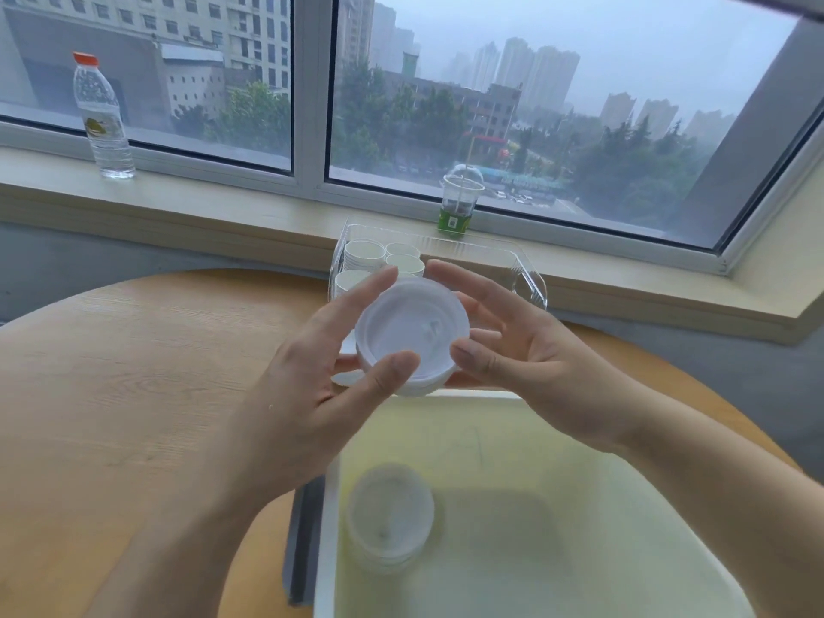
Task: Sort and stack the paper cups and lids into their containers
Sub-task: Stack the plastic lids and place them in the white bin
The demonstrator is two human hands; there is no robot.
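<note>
Item: stack of white lids, held in the air above the far rim of the shallow tray, nearer than the clear bin of paper cups.
Hands: left hand and right hand flank the stack, fingers mostly straight, thumbs and fingertips pinching its rim.
Handling, as judged: square the edges, keep the stack level, lower it beside the lid stack in the tray.
</note>
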